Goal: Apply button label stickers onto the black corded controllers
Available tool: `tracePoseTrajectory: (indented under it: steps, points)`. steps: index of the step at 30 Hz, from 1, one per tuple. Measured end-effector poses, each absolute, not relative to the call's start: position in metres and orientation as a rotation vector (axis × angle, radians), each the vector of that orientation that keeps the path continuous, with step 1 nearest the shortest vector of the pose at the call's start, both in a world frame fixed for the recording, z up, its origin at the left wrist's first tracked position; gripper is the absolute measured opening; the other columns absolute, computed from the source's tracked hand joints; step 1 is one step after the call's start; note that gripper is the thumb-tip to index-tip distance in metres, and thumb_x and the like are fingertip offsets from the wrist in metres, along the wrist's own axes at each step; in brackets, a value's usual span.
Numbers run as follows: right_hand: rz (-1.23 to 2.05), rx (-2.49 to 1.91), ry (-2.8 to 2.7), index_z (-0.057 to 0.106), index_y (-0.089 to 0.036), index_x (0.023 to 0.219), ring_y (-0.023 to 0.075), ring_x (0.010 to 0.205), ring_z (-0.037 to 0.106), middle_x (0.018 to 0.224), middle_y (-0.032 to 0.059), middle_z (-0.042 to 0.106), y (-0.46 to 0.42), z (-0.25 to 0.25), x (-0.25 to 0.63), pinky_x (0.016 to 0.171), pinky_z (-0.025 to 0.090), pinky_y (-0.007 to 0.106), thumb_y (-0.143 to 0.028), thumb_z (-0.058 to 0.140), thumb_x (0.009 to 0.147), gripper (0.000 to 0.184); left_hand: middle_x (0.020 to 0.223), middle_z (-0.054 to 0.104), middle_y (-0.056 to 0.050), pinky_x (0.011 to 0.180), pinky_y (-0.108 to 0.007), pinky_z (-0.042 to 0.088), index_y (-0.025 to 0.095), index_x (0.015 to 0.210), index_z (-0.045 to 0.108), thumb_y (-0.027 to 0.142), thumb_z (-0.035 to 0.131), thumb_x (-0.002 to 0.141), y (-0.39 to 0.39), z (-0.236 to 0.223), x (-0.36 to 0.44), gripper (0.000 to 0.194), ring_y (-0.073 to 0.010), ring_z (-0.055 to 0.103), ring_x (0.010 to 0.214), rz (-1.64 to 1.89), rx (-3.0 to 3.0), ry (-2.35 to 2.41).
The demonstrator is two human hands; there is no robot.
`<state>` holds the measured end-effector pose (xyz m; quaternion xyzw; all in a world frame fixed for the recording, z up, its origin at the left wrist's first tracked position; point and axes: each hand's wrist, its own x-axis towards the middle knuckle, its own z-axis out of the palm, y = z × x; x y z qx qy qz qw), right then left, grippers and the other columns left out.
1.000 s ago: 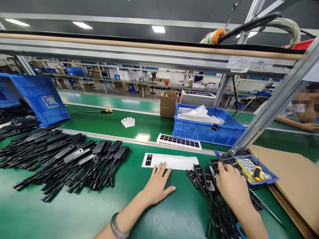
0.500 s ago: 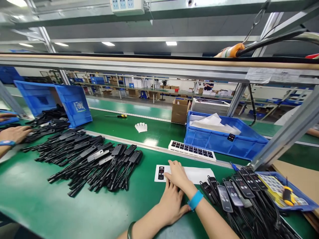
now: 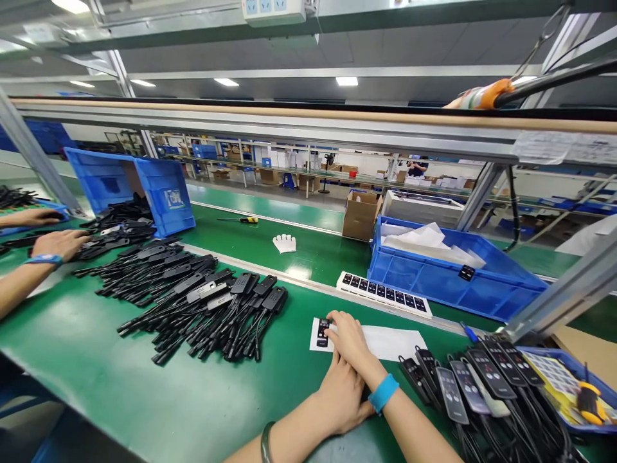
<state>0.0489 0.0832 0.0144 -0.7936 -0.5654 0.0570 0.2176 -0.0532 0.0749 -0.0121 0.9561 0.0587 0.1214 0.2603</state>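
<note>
My right hand [image 3: 351, 337], with a blue wristband, reaches over my left to a white backing sheet [image 3: 395, 342]. Its thumb and fingertips close at the edge of a black label [image 3: 322, 333] printed like a remote's face, on the sheet's left end. Under the right wrist lies my left hand [image 3: 337, 395], wearing a dark green bangle. Its fingers are curled and partly hidden, and a dark bit of something shows beside it. Close by on the right lies a pile of black corded remotes [image 3: 486, 379] with faces up.
Several black corded controllers [image 3: 207, 296] cover the left bench. A co-worker's hands [image 3: 58, 244] are by the tipped blue crate [image 3: 166, 199]. Behind the sheet are a strip of labels [image 3: 385, 294] and a blue bin [image 3: 448, 283]. A tray with a yellow-black tool [image 3: 589, 404] sits right.
The view has shifted, so the bench things appear farther right. My right fingertips are closer around the black label's edge. My left hand stays beneath the right wrist.
</note>
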Motion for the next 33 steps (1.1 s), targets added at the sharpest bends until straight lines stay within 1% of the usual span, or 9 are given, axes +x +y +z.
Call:
tracePoseTrajectory:
  steps: [3, 5, 10, 12, 16, 19, 25, 29, 33]
  points:
    - [0.097, -2.071, -1.570, 0.065, -0.020, 0.086, 0.0234, 0.088, 0.057, 0.091, 0.0066, 0.064, 0.081, 0.017, 0.044, 0.077, 0.039, 0.035, -0.015, 0.053, 0.085, 0.013, 0.146, 0.035, -0.018, 0.108, -0.064, 0.012, 0.013, 0.143, 0.030, 0.046, 0.050, 0.085, 0.073, -0.013, -0.054, 0.070, -0.0414, 0.028, 0.133, 0.312, 2.540, 0.184]
    - [0.053, -1.959, -1.565, 0.066, -0.021, 0.079, 0.0229, 0.088, 0.057, 0.091, 0.0065, 0.063, 0.077, 0.023, 0.039, 0.078, 0.041, 0.035, -0.015, 0.052, 0.085, 0.016, 0.142, 0.042, -0.017, 0.108, -0.063, 0.015, 0.014, 0.141, 0.036, 0.042, 0.052, 0.083, 0.071, -0.013, -0.055, 0.066, -0.0418, 0.034, 0.130, 0.332, 2.469, 0.178]
    - [-0.050, -1.692, -1.421, 0.064, -0.022, 0.089, 0.0196, 0.090, 0.056, 0.093, 0.0055, 0.057, 0.044, 0.051, 0.027, 0.080, 0.045, 0.032, -0.024, 0.044, 0.092, 0.021, 0.118, 0.064, -0.007, 0.100, -0.044, 0.039, 0.028, 0.115, 0.063, 0.040, 0.054, 0.081, 0.089, 0.001, -0.055, 0.037, -0.0330, 0.055, 0.111, 0.631, 2.306, 0.362]
    - [-0.078, -1.584, -1.293, 0.062, -0.022, 0.088, 0.0193, 0.088, 0.056, 0.090, 0.0048, 0.057, 0.022, 0.061, 0.030, 0.079, 0.045, 0.032, -0.026, 0.044, 0.092, 0.019, 0.116, 0.062, -0.010, 0.098, -0.046, 0.039, 0.026, 0.112, 0.063, 0.038, 0.048, 0.084, 0.112, 0.013, -0.059, 0.034, -0.0329, 0.053, 0.111, 0.735, 2.295, 0.615]
    - [-0.024, -1.522, -1.087, 0.058, -0.022, 0.083, 0.0181, 0.082, 0.055, 0.085, 0.0027, 0.056, -0.024, 0.059, 0.047, 0.074, 0.043, 0.030, -0.029, 0.050, 0.091, 0.013, 0.127, 0.041, -0.026, 0.093, -0.067, 0.028, 0.009, 0.127, 0.043, 0.023, 0.035, 0.086, 0.165, 0.033, -0.082, 0.044, -0.0441, 0.036, 0.121, 0.889, 2.277, 1.300]
    - [0.052, -1.548, -1.002, 0.057, -0.022, 0.086, 0.0173, 0.078, 0.054, 0.082, 0.0018, 0.055, -0.047, 0.042, 0.059, 0.071, 0.043, 0.028, -0.032, 0.049, 0.091, 0.013, 0.118, 0.042, -0.029, 0.086, -0.064, 0.036, 0.003, 0.117, 0.046, 0.021, 0.038, 0.084, 0.187, 0.034, -0.099, 0.038, -0.0454, 0.041, 0.113, 0.865, 2.269, 1.579]
    - [0.194, -1.531, -0.886, 0.054, -0.023, 0.088, 0.0156, 0.066, 0.053, 0.074, -0.0002, 0.053, -0.063, 0.017, 0.060, 0.063, 0.043, 0.027, -0.038, 0.051, 0.090, 0.016, 0.100, 0.052, -0.019, 0.077, -0.044, 0.046, 0.006, 0.108, 0.052, 0.017, 0.048, 0.079, 0.180, 0.031, -0.097, 0.031, -0.0312, 0.056, 0.089, 0.715, 2.355, 1.519]
    - [0.325, -1.498, -0.807, 0.052, -0.023, 0.092, 0.0145, 0.061, 0.053, 0.069, -0.0018, 0.052, -0.066, 0.016, 0.058, 0.060, 0.043, 0.026, -0.042, 0.049, 0.090, 0.020, 0.087, 0.054, -0.006, 0.066, -0.030, 0.046, 0.015, 0.101, 0.055, 0.028, 0.052, 0.082, 0.150, 0.036, -0.080, 0.023, -0.0178, 0.056, 0.071, 0.640, 2.350, 1.155]
    - [0.398, -1.456, -0.784, 0.053, -0.022, 0.091, 0.0125, 0.054, 0.052, 0.065, -0.0029, 0.051, -0.067, 0.020, 0.058, 0.056, 0.042, 0.025, -0.044, 0.050, 0.090, 0.022, 0.077, 0.055, 0.000, 0.049, -0.020, 0.036, 0.017, 0.099, 0.050, 0.038, 0.060, 0.080, 0.105, 0.031, -0.066, 0.030, -0.0087, 0.046, 0.056, 0.329, 1.527, 0.608]
